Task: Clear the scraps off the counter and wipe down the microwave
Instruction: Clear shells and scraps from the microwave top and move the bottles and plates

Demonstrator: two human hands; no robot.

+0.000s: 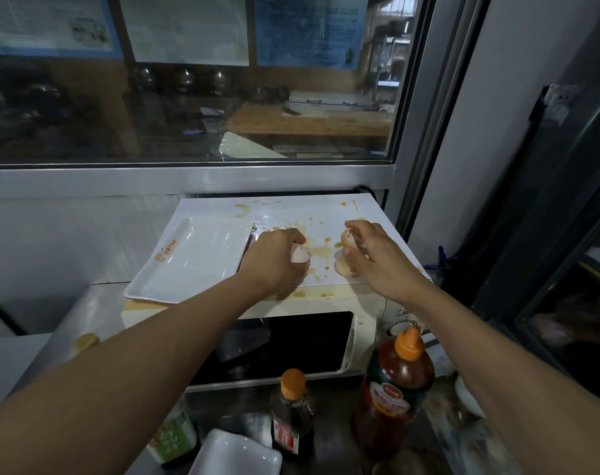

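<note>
A white microwave point(326, 210) stands against the wall, its top spattered with brown-orange stains point(320, 250). My left hand point(274, 258) rests on that top, shut on a pale eggshell piece point(299, 254). My right hand point(377, 255) is over the right side of the top, fingers pinched on another eggshell piece point(347, 238). A further eggshell half point(343, 268) lies under the right hand on the microwave. A white rectangular tray point(188, 258) sits on the left part of the top, overhanging the front edge.
In front of the microwave stand a dark sauce bottle point(293, 409) with an orange cap and a larger red sauce bottle point(394, 382). A white dish point(236, 455) and a green-labelled container point(175, 440) sit at the near edge. A window is behind.
</note>
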